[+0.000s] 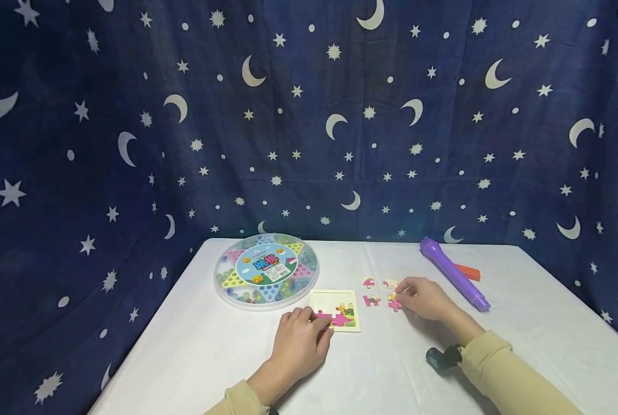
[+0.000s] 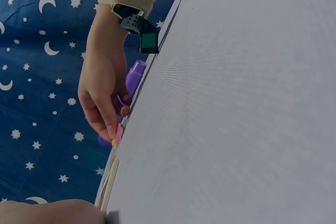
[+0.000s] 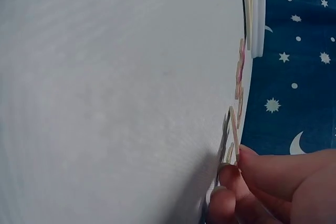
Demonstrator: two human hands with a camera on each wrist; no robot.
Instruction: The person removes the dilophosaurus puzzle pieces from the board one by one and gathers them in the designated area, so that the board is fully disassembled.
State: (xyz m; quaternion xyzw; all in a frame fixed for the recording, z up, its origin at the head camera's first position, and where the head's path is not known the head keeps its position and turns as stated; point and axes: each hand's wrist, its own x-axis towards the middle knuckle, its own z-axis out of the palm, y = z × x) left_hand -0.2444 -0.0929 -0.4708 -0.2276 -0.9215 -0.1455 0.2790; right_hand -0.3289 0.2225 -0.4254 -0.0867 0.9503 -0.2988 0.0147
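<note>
While we are working across the white table (image 1: 194, 346) from its left side, the round game box (image 1: 266, 269) is sitting untouched near the far left corner, just beside the puzzle tray (image 1: 336, 302). We are resting our left hand (image 1: 300, 340) on the near left corner of that tray, fingers relaxed and flat, probably to keep it from sliding while pieces go in; a pink piece is already lying in its lower part. The tray is lying flat, its edges roughly square to the table's edges.

To the right of the tray, a few loose puzzle pieces (image 1: 371, 300) are lying scattered, close together but apart from the tray. Our right hand (image 1: 427, 297) is pinching one puzzle piece (image 1: 394, 302) at the edge of that group; in the right wrist view its fingertips (image 3: 247, 157) are tilting the thin piece up on its edge, likely to lift it clear.

Further right, the purple flashlight (image 1: 454, 274) is lying on its side, its long axis running diagonally from far left to near right, with an orange block (image 1: 467, 271) just behind it.
</note>
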